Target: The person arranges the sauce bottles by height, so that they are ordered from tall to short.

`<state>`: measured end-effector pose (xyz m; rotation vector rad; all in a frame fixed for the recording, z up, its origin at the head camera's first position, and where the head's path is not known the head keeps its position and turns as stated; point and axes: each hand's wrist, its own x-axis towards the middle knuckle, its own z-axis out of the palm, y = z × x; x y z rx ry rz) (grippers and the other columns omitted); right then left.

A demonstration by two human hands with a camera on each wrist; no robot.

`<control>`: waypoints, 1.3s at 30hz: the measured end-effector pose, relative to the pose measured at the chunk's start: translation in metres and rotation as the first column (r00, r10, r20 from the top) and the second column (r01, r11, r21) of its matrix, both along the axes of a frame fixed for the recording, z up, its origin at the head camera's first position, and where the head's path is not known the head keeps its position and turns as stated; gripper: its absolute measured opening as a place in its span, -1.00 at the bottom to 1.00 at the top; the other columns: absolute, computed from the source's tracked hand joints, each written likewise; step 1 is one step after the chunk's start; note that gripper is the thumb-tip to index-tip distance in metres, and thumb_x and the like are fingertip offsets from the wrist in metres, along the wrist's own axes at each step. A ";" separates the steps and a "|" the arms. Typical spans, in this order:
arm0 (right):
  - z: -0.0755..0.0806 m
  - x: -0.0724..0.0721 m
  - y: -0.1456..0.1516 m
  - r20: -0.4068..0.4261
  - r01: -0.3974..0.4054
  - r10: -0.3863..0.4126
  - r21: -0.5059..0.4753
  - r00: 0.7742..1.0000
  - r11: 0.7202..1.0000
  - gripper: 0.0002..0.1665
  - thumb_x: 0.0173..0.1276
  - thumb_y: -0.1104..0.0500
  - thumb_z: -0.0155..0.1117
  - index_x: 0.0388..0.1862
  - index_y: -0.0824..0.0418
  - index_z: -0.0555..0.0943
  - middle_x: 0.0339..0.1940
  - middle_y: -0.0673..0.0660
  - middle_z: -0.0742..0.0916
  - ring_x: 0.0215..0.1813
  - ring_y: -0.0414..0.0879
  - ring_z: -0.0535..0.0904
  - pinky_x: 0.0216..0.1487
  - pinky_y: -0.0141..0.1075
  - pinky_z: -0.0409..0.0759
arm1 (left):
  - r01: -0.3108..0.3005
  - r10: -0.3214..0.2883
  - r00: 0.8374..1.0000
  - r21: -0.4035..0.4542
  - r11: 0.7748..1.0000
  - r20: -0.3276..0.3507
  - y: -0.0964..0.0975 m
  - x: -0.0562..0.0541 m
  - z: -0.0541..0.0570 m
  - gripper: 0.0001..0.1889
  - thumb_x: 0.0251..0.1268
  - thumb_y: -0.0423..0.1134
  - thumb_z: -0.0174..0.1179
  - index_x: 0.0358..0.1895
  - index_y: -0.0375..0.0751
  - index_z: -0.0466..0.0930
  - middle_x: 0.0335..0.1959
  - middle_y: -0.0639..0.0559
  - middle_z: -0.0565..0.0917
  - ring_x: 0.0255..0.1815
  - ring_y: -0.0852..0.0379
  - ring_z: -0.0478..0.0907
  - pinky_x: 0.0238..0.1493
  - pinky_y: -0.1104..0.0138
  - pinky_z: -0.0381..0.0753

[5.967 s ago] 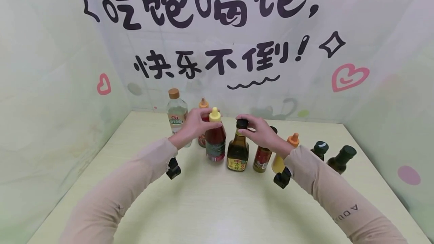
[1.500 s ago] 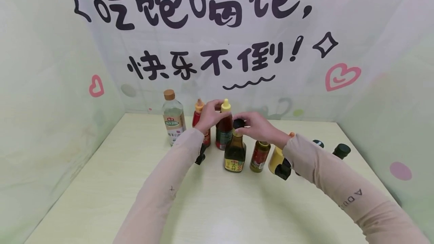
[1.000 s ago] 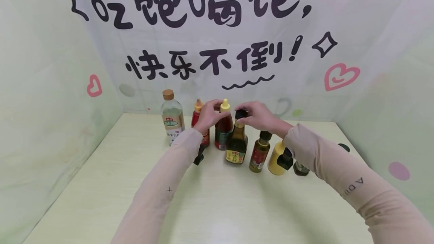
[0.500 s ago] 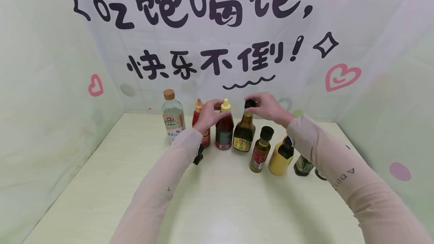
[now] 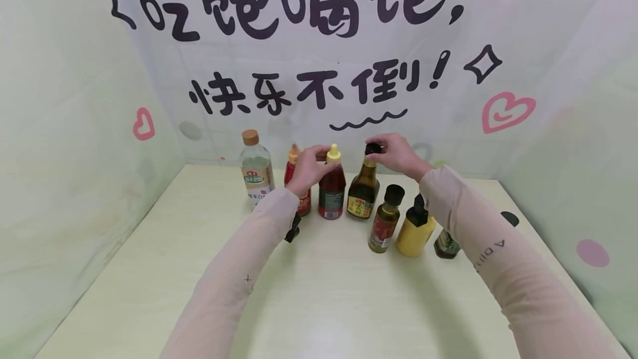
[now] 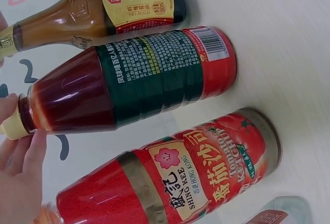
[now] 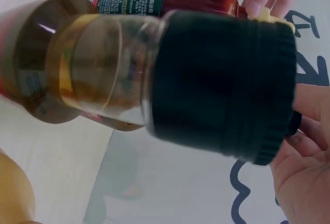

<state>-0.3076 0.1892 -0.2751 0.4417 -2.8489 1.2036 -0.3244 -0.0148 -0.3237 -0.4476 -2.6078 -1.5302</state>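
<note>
In the head view my left hand (image 5: 311,169) pinches a dark red sauce bottle (image 5: 331,187) just under its yellow nozzle cap; it stands upright. The left wrist view shows fingers and thumb around that yellow cap (image 6: 14,126). Just to its right stands a soy sauce bottle (image 5: 362,198) with a yellow label, its black cap gripped by my right hand (image 5: 399,155). Left of the red sauce, partly behind my left hand, is a ketchup bottle (image 6: 108,188). In the right wrist view a black-capped bottle (image 7: 221,84) hides most of the soy sauce bottle.
A clear vinegar bottle (image 5: 256,173) with an orange cap stands at the left end. Nearer, right of the soy sauce, are a red-labelled bottle (image 5: 382,229), a yellow bottle (image 5: 413,237) and a dark green bottle (image 5: 446,246), partly under my right sleeve. A printed cloth (image 5: 299,126) backs the table.
Earlier my left hand shifted the red sauce bottle back and right, beside the ketchup. Since then my right hand has moved the soy sauce bottle back and right, into line with it.
</note>
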 end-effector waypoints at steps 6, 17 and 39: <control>-0.003 -0.003 0.002 -0.012 0.002 -0.002 0.006 1.000 1.000 -0.53 0.15 0.35 0.21 0.07 0.43 0.43 0.05 0.36 0.51 0.04 0.17 0.47 0.00 -0.10 0.44 | -0.002 0.002 1.000 -0.007 1.000 -0.030 0.000 0.001 0.000 -0.54 0.04 -0.26 0.27 0.07 -0.24 0.46 -0.07 -0.05 0.57 -0.06 0.11 0.49 -0.09 0.30 0.49; -0.011 -0.009 0.008 0.010 0.006 -0.006 -0.002 1.000 1.000 -0.54 0.15 0.35 0.20 0.07 0.44 0.42 0.04 0.37 0.51 0.05 0.18 0.45 0.01 -0.08 0.43 | 0.001 -0.001 0.999 0.003 1.000 -0.032 0.000 0.003 -0.001 -0.56 0.06 -0.27 0.25 0.07 -0.24 0.46 -0.06 -0.07 0.57 -0.09 0.09 0.51 -0.11 0.31 0.50; -0.012 -0.010 0.008 0.083 0.008 -0.004 -0.046 0.997 0.999 -0.47 0.21 0.33 0.16 0.17 0.37 0.33 0.15 0.34 0.42 0.09 0.21 0.40 0.04 -0.06 0.40 | -0.032 0.033 0.996 0.012 0.999 -0.086 0.000 0.007 -0.009 -0.55 0.07 -0.28 0.24 0.09 -0.22 0.43 -0.04 -0.05 0.55 -0.06 0.10 0.49 -0.05 0.26 0.47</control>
